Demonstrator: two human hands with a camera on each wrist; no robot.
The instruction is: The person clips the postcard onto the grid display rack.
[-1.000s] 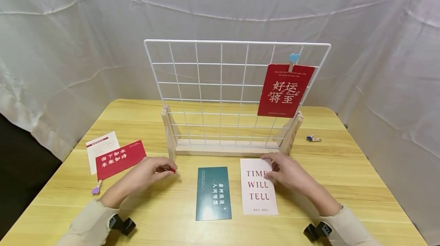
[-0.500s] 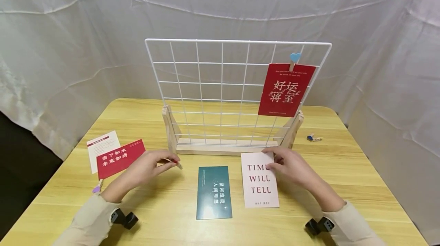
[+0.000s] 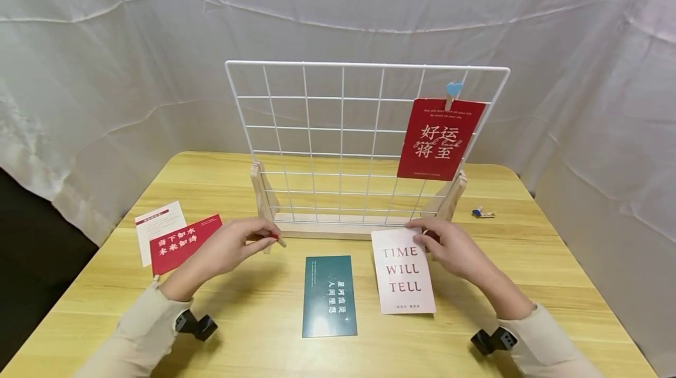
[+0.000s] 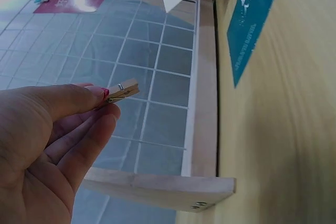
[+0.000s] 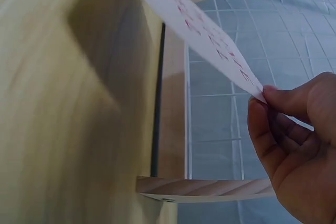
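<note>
Left hand (image 3: 232,249) pinches small wooden clip (image 4: 123,91), near left end of wire rack (image 3: 342,129). Right hand (image 3: 456,253) pinches TIME WILL TELL card (image 3: 404,272) by upper-right corner, held above bench (image 3: 253,319).

The head view looks forward and down across the wooden table (image 3: 237,331) onto the wire grid rack (image 3: 342,98). The wrist views, turned sideways, look closely past the left hand (image 3: 229,247) and right hand (image 3: 455,250); both share the rack and "TIME WILL TELL" card (image 3: 404,272).
</note>
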